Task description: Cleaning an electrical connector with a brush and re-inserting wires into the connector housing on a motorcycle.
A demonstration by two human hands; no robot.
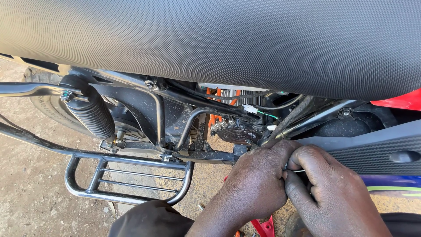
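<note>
Head view shows both hands pressed together just under the motorcycle frame, below the right half of the seat. Left hand [256, 177] is closed into a loose fist, its fingers curled around a thin wire [299, 170] that is hidden inside the grip. Right hand [326, 188] is also closed, with thumb and first finger pinching the same wire, of which only a short pale piece shows between the two hands. I judge this wire to be very light, soft and easy to bend, and also easy to kink or to break at its end, so the best hold is a pinch near the free end, as both hands have it.

Just above the knuckles a dark cable bundle [291, 120] goes up into the frame, and beside it hangs a small white connector [250, 109] with a green lead. Room here is narrow: the black frame tubes [193, 118], the round black engine part [239, 133] and the side panel [386, 151] stand close around the hands. More open room lies below and to the left, near the chrome footrest rack [127, 182] and the rubber-covered shock absorber [90, 112]. The wide textured seat [219, 39] closes everything from above, and the dusty ground [26, 193] is free under the rack.
</note>
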